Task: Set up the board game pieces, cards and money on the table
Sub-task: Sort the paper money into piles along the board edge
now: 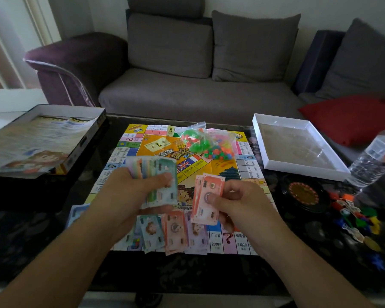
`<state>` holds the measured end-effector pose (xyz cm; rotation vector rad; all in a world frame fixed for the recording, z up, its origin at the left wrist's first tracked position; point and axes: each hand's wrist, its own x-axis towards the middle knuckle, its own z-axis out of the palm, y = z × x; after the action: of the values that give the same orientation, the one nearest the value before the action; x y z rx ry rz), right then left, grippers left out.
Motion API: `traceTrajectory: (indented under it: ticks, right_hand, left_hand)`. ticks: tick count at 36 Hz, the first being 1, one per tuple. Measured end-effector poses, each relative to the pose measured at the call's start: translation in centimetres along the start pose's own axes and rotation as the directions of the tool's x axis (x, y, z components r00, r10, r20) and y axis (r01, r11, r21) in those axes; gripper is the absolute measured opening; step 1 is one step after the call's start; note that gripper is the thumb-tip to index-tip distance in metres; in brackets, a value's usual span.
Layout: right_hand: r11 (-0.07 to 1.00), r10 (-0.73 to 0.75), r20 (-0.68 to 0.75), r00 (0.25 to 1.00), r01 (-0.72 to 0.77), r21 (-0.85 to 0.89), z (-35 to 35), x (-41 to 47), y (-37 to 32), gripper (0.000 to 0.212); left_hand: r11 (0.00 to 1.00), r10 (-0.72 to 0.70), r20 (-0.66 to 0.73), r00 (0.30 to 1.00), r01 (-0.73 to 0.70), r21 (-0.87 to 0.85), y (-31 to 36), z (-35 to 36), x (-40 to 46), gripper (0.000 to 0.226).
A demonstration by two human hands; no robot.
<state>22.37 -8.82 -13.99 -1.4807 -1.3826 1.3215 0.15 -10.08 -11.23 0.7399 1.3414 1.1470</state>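
The colourful game board lies flat on the dark table. Above its near half, my left hand grips a thick fan of mixed play money. My right hand pinches a few orange-pink notes just to the right of that fan. Sorted piles of green, orange and purple notes lie on the board's near edge below both hands. Two clear bags of small plastic pieces sit on the board's far side.
The box lid with a rule sheet lies at left, and the white box tray at right. A black spinner wheel, loose coloured pawns and cards and a water bottle are at right. A grey sofa stands behind.
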Motion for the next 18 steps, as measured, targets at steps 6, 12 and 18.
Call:
traceTrajectory:
  ticks: [6,12,18]
  right_hand:
    - [0.962,0.031,0.093,0.995,-0.005,-0.272,3.6,0.1,0.9,0.014]
    - [0.859,-0.019,0.104,0.994,0.069,-0.507,6.6,0.5,1.7,0.021]
    - [0.816,-0.049,0.099,0.994,0.097,-0.571,8.0,0.5,2.7,0.018]
  left_hand:
    - [1.0,0.018,-0.044,0.999,-0.019,-0.011,0.4,-1.5,0.1,0.024]
    - [0.999,0.041,-0.025,0.999,-0.041,-0.009,0.4,-2.0,-0.1,0.024]
    - [0.999,0.05,-0.022,0.998,-0.05,-0.009,0.4,-2.2,0.1,0.025]
